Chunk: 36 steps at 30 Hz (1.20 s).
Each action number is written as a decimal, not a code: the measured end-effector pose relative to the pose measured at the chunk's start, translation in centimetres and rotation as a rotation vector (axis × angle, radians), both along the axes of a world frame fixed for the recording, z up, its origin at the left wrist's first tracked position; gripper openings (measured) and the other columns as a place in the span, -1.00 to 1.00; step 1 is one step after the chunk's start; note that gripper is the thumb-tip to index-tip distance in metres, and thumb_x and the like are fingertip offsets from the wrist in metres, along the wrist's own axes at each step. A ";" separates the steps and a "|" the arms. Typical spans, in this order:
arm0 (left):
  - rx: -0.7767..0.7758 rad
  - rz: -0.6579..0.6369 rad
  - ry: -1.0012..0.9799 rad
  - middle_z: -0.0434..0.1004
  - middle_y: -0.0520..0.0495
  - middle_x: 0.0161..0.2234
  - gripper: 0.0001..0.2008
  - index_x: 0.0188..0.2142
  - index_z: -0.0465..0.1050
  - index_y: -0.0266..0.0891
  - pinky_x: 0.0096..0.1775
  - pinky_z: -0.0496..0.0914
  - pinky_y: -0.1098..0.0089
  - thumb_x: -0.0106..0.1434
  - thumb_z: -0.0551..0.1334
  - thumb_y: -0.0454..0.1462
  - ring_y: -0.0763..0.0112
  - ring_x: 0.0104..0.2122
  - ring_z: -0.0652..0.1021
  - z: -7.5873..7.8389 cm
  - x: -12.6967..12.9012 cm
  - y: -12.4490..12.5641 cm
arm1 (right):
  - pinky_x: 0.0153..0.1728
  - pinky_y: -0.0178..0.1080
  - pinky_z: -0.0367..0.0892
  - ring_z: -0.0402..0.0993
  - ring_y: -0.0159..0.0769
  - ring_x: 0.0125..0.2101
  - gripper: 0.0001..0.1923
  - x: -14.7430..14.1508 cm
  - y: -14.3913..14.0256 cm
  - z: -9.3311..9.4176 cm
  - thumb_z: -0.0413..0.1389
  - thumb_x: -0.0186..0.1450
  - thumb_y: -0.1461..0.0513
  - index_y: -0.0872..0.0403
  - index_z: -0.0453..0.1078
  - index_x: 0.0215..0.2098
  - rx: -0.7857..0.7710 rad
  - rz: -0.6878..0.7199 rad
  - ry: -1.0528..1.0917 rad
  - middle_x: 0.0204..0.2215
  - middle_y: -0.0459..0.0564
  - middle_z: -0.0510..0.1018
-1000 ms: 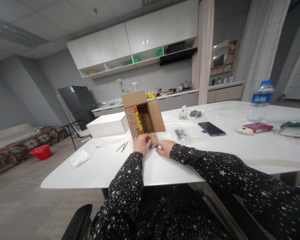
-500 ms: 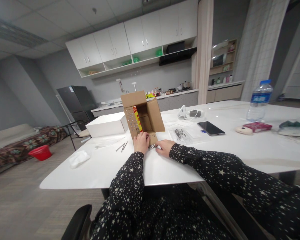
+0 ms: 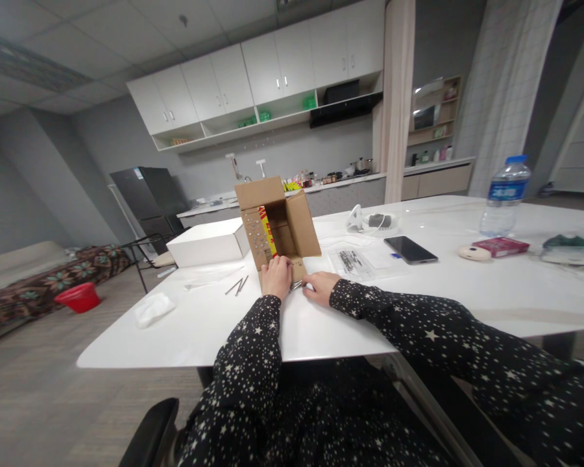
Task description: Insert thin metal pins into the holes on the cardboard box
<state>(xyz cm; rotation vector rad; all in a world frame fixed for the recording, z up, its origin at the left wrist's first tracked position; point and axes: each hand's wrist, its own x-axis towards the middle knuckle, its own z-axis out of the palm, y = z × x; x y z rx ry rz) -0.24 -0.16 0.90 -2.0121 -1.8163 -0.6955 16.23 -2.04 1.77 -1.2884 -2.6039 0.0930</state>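
Note:
An open cardboard box (image 3: 282,227) with yellow-and-red tape stands tilted on the white table (image 3: 185,344), its opening facing me. My left hand (image 3: 276,277) is at the box's lower front flap, fingers bent and close together; what they grip is hidden. Just right of it, my right hand (image 3: 320,287) rests low on the table with curled fingers, and its fingertips touch or nearly touch a small bunch of metal nails or screws (image 3: 296,285). That bunch lies between both hands, partly covered. Two or three more long nails or screws (image 3: 237,285) lie to the left.
Left of the box are a white box (image 3: 207,243) and a crumpled white tissue (image 3: 154,310). Rightward lie a clear plastic bag (image 3: 353,263), a black phone (image 3: 411,250), a white cabled device (image 3: 379,222), a red packet (image 3: 501,246) and a water bottle (image 3: 503,198).
My left hand has shifted very slightly to the right at the box's front flap. The right hand, the box and the nails or screws look unchanged.

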 end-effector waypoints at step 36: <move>0.323 -0.371 -0.537 0.43 -0.02 -0.37 -0.91 -0.28 0.29 -0.20 -0.30 0.38 0.45 0.22 0.07 -0.29 0.48 -0.39 0.46 0.7 -0.3 -0.2 | -0.32 -0.21 0.27 0.47 -0.13 -0.24 -0.64 0.0 0.3 -0.3 -0.08 0.22 0.10 0.00 0.41 -0.11 0.026 -0.006 0.000 -0.23 0.07 0.55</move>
